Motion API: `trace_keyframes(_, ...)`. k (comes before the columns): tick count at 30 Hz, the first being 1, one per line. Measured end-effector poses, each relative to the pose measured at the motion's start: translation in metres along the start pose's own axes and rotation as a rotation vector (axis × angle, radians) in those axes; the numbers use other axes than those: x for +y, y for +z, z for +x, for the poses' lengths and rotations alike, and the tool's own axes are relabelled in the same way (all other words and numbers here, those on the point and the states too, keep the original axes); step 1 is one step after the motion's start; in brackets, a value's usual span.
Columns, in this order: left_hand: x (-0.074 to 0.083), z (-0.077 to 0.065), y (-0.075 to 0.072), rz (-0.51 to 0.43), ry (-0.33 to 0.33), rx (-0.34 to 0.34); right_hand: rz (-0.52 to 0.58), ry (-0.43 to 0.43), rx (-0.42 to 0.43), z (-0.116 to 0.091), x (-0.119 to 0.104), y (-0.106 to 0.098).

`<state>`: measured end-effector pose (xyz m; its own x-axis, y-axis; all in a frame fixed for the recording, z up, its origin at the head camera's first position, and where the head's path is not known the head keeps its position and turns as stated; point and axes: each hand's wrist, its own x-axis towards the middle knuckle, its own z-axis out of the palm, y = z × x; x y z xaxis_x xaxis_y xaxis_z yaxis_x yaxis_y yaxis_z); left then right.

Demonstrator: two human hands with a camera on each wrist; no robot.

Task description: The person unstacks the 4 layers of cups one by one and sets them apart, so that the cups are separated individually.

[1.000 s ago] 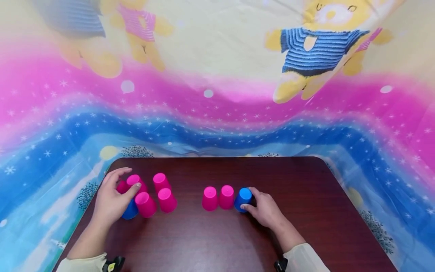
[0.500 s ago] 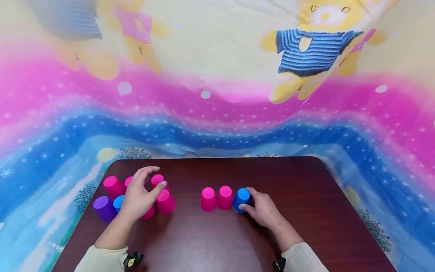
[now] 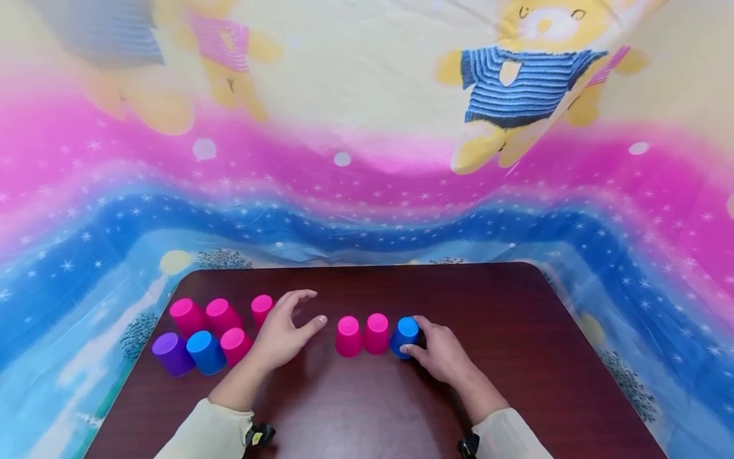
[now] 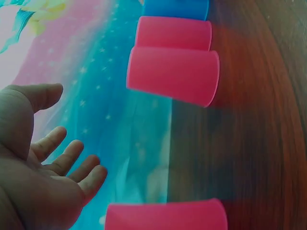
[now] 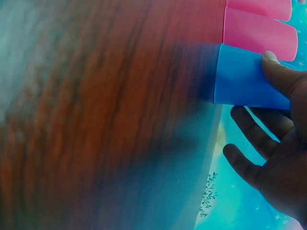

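Upside-down cups stand on the dark wooden table (image 3: 367, 408). My right hand (image 3: 441, 350) grips a blue cup (image 3: 406, 338) at the right end of a short row, thumb on its near side. To its left are two pink cups, one (image 3: 376, 335) beside the blue cup and another (image 3: 348, 336) further left. My left hand (image 3: 281, 338) hovers with spread, relaxed fingers between this row and the left cluster, holding nothing. In the left wrist view, its fingers (image 4: 72, 155) are apart from the pink cups (image 4: 172, 74). The left hand hides part of the cluster.
The left cluster has a purple cup (image 3: 174, 354), a second blue cup (image 3: 206, 352) and several pink cups, among them one (image 3: 222, 315) at the back. A printed cloth (image 3: 367, 172) hangs behind the table and along its sides.
My left hand has moved right, from over the left cluster toward the right row, uncovering the purple, blue and some pink cups. The right hand has stayed on its blue cup.
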<state>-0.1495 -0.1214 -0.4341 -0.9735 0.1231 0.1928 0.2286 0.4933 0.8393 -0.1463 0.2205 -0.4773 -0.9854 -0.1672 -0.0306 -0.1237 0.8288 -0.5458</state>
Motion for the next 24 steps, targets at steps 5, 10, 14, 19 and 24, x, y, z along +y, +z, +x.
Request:
trace_keyframes(5, 0.0, 0.005, 0.018, 0.013, -0.038, -0.087, -0.002, 0.005, -0.001, 0.0, 0.001, 0.001)
trace_keyframes(10, -0.001, 0.007, 0.035, 0.051, -0.067, -0.143, -0.006, 0.004, 0.002, 0.001, 0.001, 0.002)
trace_keyframes(14, -0.003, 0.008, 0.045, 0.067, -0.085, -0.14, -0.013, -0.003, -0.002, 0.001, 0.001, 0.002)
trace_keyframes(19, -0.004, 0.01, 0.054, 0.088, -0.089, -0.133, -0.013, 0.005, 0.001, 0.002, 0.0, 0.0)
trace_keyframes(24, -0.005, 0.009, 0.06, 0.098, -0.103, -0.129, -0.009, 0.005, -0.001, 0.001, 0.0, 0.001)
